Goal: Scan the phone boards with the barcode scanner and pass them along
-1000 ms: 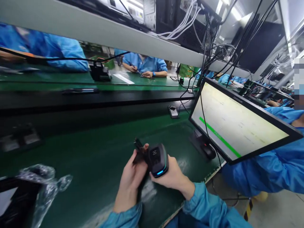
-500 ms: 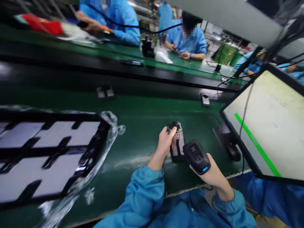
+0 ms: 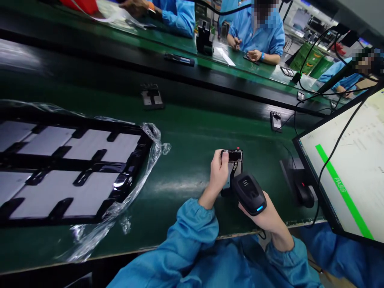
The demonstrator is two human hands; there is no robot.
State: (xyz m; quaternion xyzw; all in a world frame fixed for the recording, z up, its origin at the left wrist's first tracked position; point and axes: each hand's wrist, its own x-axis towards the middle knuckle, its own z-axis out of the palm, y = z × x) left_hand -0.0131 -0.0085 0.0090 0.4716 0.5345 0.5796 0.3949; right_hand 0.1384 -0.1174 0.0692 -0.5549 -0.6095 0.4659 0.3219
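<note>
An opened phone body (image 3: 237, 166) with a dark board at its top and a grey lower part lies on the green bench in front of me. My left hand (image 3: 219, 170) grips its upper left side, thumb on top. My right hand (image 3: 265, 214) is wrapped round a black handheld scanner (image 3: 248, 192) with a blue light. The scanner's head covers the phone's lower right part. My right fingers are mostly hidden under the scanner.
A black tray (image 3: 67, 164) of grey panels, edged with clear plastic wrap, fills the left. A monitor (image 3: 354, 172) showing "PASS" and a mouse (image 3: 305, 194) are at right. Phone bodies (image 3: 152, 97) (image 3: 276, 121) lie farther back. People in blue sit across the bench.
The view has shifted, so the bench items sit elsewhere in the picture. The dark part at the phone's top now lies flat across it, beside my left thumb. The scanner is still in my right hand.
</note>
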